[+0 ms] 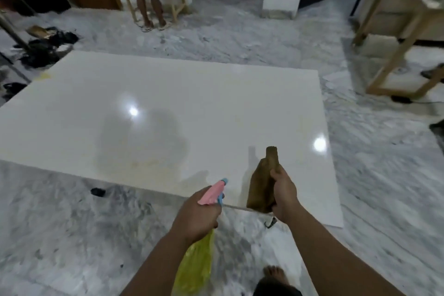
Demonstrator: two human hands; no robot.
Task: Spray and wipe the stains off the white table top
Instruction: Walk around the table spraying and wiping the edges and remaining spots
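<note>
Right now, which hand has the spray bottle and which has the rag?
The left hand holds the spray bottle, the one with a pink top and yellow body. The right hand holds the brown rag over the white table top.

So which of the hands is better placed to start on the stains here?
Probably the left hand: it grips the spray bottle, nozzle aimed over the white table top towards its yellowish stains. The right hand holds the brown cloth up, ready to wipe afterwards.

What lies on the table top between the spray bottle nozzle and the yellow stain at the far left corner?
In the head view, only bare table top with a wet patch lies between the spray bottle and stain.
</note>
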